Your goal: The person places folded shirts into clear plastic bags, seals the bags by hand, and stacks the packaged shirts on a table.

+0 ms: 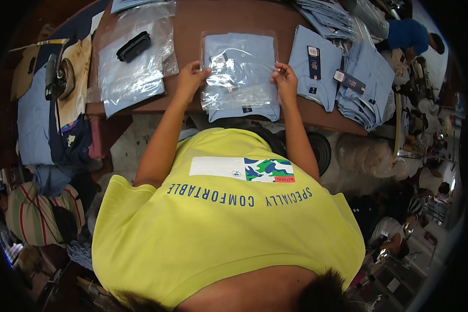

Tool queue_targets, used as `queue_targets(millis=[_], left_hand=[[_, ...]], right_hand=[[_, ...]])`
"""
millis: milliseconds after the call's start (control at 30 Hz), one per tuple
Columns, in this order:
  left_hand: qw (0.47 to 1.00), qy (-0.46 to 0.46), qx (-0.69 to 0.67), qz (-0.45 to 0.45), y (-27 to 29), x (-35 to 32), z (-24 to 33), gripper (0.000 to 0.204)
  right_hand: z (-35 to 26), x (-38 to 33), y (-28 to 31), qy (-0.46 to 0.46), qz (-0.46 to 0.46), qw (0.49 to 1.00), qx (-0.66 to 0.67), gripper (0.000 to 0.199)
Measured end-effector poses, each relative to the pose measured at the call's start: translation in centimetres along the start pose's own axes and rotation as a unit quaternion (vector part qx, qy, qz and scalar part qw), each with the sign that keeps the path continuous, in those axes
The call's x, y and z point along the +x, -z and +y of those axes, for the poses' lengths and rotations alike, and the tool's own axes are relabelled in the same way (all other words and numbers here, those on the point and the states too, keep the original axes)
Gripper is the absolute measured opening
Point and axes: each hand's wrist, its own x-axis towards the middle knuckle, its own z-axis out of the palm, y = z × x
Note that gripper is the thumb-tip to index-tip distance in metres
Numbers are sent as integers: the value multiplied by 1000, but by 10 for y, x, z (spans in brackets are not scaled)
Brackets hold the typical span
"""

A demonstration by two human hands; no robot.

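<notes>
In front of me on the brown table lies a folded light blue shirt, mostly inside a clear plastic bag. Its lower edge sticks out of the bag's near end. My left hand pinches the bag's left edge between thumb and fingers. On the opposite edge, my right hand grips the plastic the same way. A tag shows through the film near the shirt's upper left. To the right of my right hand rests another folded blue shirt with a dark hang tag.
Clear bags lie over blue shirts at left, with a black object on top. An iron stands farther left. Stacked blue shirts sit at right, with more behind. Another person is at the far right.
</notes>
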Motion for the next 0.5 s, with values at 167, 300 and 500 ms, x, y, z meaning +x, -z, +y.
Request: queue_targets(millis=[167,300,500], left_hand=[[996,-92,18,-2,-1,2,2,40],[986,-139,93,21,0,-5,13,33],[969,-175,176,11,0,-7,18,28]], right_hand=[[-7,-7,3,-4,-16,1000,-16,26],[-11,-6,-1,175,45,922,-342,29],[-55,34,-60,302,-80,870,-381,20]])
